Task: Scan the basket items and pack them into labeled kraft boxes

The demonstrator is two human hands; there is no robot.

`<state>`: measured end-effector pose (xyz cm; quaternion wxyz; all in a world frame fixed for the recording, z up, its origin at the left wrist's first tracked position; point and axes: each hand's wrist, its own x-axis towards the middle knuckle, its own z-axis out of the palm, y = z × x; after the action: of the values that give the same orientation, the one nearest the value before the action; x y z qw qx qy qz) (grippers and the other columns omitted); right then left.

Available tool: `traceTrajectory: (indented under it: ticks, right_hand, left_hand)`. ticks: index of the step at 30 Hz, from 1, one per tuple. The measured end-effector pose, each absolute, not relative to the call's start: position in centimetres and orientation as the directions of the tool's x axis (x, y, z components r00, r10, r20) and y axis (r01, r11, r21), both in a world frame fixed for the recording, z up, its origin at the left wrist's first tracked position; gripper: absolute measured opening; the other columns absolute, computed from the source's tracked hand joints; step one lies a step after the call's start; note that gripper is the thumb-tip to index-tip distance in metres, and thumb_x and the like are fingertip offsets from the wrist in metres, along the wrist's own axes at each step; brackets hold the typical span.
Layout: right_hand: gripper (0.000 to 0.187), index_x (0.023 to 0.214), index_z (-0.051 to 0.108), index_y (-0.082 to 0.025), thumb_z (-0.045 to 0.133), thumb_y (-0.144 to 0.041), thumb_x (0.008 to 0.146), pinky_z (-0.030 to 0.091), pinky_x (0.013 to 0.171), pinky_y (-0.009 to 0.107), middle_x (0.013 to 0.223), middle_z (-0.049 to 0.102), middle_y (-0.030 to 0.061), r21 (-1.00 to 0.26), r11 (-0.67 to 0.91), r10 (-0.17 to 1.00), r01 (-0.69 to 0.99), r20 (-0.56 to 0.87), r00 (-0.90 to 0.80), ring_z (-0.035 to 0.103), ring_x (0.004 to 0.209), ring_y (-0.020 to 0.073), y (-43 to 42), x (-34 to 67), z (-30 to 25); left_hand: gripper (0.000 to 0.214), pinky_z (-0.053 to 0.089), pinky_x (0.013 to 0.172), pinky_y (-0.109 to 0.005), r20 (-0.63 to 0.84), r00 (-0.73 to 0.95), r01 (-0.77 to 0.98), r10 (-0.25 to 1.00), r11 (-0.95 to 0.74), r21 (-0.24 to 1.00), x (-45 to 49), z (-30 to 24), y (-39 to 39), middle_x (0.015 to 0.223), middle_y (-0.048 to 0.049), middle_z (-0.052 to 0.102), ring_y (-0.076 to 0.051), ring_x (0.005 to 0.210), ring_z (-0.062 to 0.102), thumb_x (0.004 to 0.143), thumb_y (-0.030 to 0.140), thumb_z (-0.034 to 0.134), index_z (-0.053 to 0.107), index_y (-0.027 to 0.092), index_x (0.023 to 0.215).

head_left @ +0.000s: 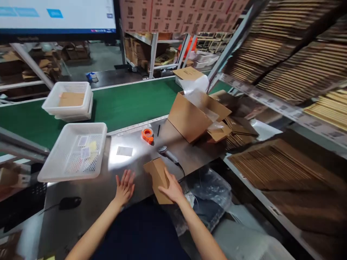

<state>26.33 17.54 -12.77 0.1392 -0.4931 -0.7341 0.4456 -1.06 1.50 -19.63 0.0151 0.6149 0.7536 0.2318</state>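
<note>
My right hand (pixel 171 187) grips a small brown cardboard box (pixel 156 174) by its right side, thumb across the near face and fingers along the edge. The box stands tilted at the front edge of the metal table, with a flap sticking out at its upper left. My left hand (pixel 125 187) is over the tabletop left of the box, fingers spread, holding nothing. Beyond the box lie a barcode scanner (pixel 168 154) and an orange tape dispenser (pixel 148 136). A flat grey label or card (pixel 124 151) rests on the table past my left hand.
A white plastic basket (pixel 58 151) with small packets stands on the left; stacked baskets (pixel 87 104) sit on the green conveyor (pixel 124 103). A large open carton (pixel 187 117) with bubble wrap is at the back right. Shelves of flattened cardboard (pixel 282 166) flank the right. A mouse (pixel 69 203) lies front left.
</note>
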Motion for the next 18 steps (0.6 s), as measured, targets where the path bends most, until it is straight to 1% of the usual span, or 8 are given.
traceTrajectory:
  ticks: [2,4,8,12,14,16,17,18]
  right_hand:
    - [0.098,0.168,0.041,-0.026,0.079,-0.041,0.079,0.051,0.112,0.062,0.145,0.055,0.0194,-0.603,0.136,0.952,0.786,-0.141,-0.273,0.055,0.139,0.0445,16.3,28.2,-14.8]
    - [0.095,0.169,0.038,-0.027,0.077,-0.043,0.084,0.051,0.11,0.062,0.147,0.05,0.0205,-0.517,0.122,0.979,0.848,-0.08,-0.189,0.053,0.139,0.0459,15.8,28.9,-16.8]
    - [0.089,0.165,0.045,-0.027,0.079,-0.038,0.084,0.053,0.104,0.061,0.145,0.051,0.0213,-0.45,0.194,0.98,0.872,0.042,-0.196,0.055,0.134,0.0462,16.7,26.9,-19.3]
    - [0.08,0.165,0.047,-0.03,0.073,-0.039,0.09,0.053,0.103,0.06,0.146,0.051,0.0209,-0.412,0.133,0.991,0.902,0.059,-0.119,0.056,0.132,0.0437,15.3,27.2,-21.4]
    - [0.076,0.163,0.05,-0.028,0.069,-0.042,0.091,0.054,0.102,0.059,0.145,0.053,0.021,-0.397,0.142,0.99,0.907,0.068,-0.125,0.058,0.13,0.0427,12.2,30.7,-23.2]
    - [0.073,0.16,0.056,-0.026,0.068,-0.043,0.089,0.057,0.099,0.058,0.139,0.058,0.0214,-0.409,0.197,0.98,0.891,0.055,-0.191,0.062,0.127,0.043,7.7,36.0,-25.4]
    - [0.073,0.158,0.058,-0.028,0.068,-0.042,0.088,0.059,0.095,0.058,0.138,0.059,0.0217,-0.401,0.22,0.973,0.889,0.025,-0.23,0.064,0.124,0.0438,5.4,38.9,-26.3]
    - [0.072,0.155,0.061,-0.034,0.07,-0.041,0.084,0.06,0.089,0.058,0.135,0.062,0.0199,-0.374,0.211,0.973,0.903,-0.005,-0.229,0.067,0.12,0.0448,3.3,41.4,-27.1]
  left_hand:
    - [0.06,0.005,0.131,-0.075,0.31,-0.338,0.903,0.889,0.214,0.372,-0.2,-20.4,-0.3,0.166,-0.0259,0.048,-0.042,0.158,0.042,0.103,0.027,0.054,0.048,0.018,0.163]
    - [0.067,0.008,0.13,-0.077,0.321,-0.367,0.895,0.873,0.237,0.378,0.2,-21.1,-2.1,0.167,-0.029,0.044,-0.044,0.157,0.042,0.103,0.031,0.056,0.039,0.015,0.167]
    - [0.075,0.01,0.13,-0.076,0.362,-0.327,0.918,0.873,0.203,0.34,0.2,-21.2,-3.7,0.166,-0.0292,0.045,-0.044,0.154,0.046,0.103,0.035,0.058,0.029,0.017,0.17]
    - [0.069,0.011,0.132,-0.071,0.389,-0.326,0.921,0.861,0.198,0.335,0.2,-20.4,-3.0,0.162,-0.0268,0.051,-0.04,0.15,0.051,0.104,0.038,0.058,0.038,0.016,0.166]
    - [0.069,0.012,0.132,-0.07,0.404,-0.342,0.916,0.849,0.205,0.345,0.5,-20.2,-2.7,0.16,-0.027,0.052,-0.039,0.149,0.051,0.104,0.04,0.058,0.037,0.014,0.165]
    - [0.072,0.014,0.131,-0.071,0.415,-0.346,0.914,0.841,0.202,0.352,0.8,-20.3,-2.8,0.159,-0.0268,0.052,-0.04,0.149,0.051,0.104,0.041,0.059,0.034,0.015,0.167]
    - [0.074,0.014,0.131,-0.072,0.421,-0.344,0.914,0.839,0.197,0.354,0.9,-20.4,-2.9,0.158,-0.0268,0.052,-0.04,0.148,0.051,0.103,0.041,0.06,0.032,0.015,0.167]
    - [0.075,0.015,0.131,-0.073,0.424,-0.346,0.912,0.837,0.194,0.362,1.0,-20.5,-3.0,0.159,-0.0268,0.051,-0.041,0.148,0.051,0.103,0.04,0.061,0.031,0.016,0.167]
